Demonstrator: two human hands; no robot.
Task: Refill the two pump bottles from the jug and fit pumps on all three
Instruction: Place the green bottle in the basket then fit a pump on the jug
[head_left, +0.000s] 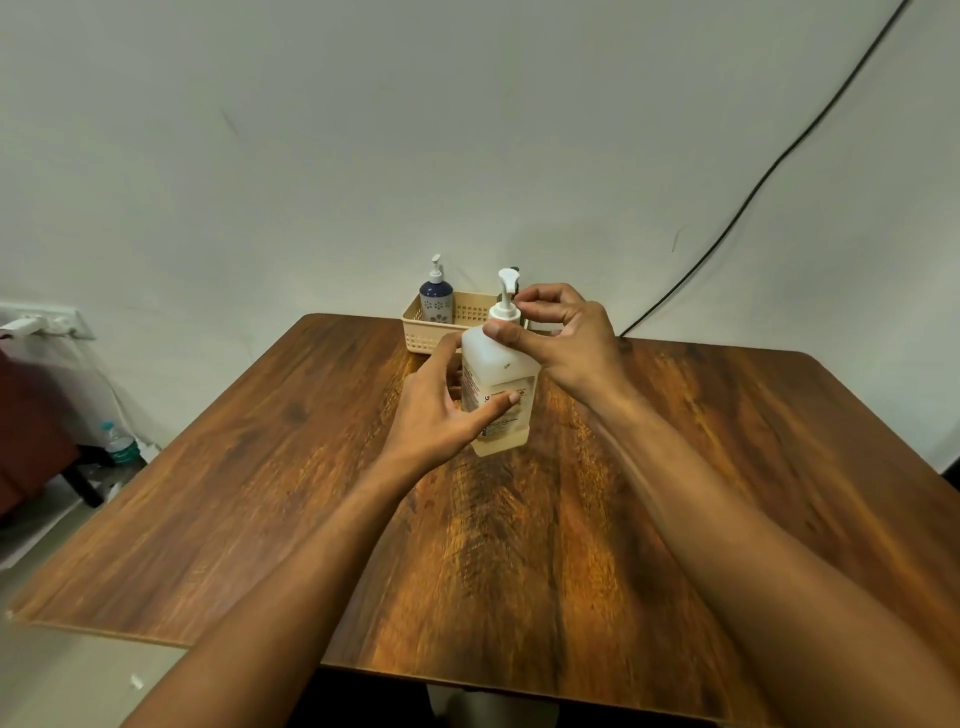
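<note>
Head view. Jug (501, 374) stands upright on the desk (260, 467), white pump (506, 296) seated in its neck. Left hand (441, 410): fingers wrapped round the jug's lower body, thumb across the label. Right hand (561, 338): fingers and thumb pinching the pump's collar. Just beyond the fingers, a cream basket (470, 312) holds a blue-and-white pump bottle (436, 299).

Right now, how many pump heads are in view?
3. One white pump tops the blue patterned bottle in the beige lattice basket; another white pump is on the translucent plastic jug gripped by left hand and right hand; a dark pump tip shows behind, bottle hidden.
</note>
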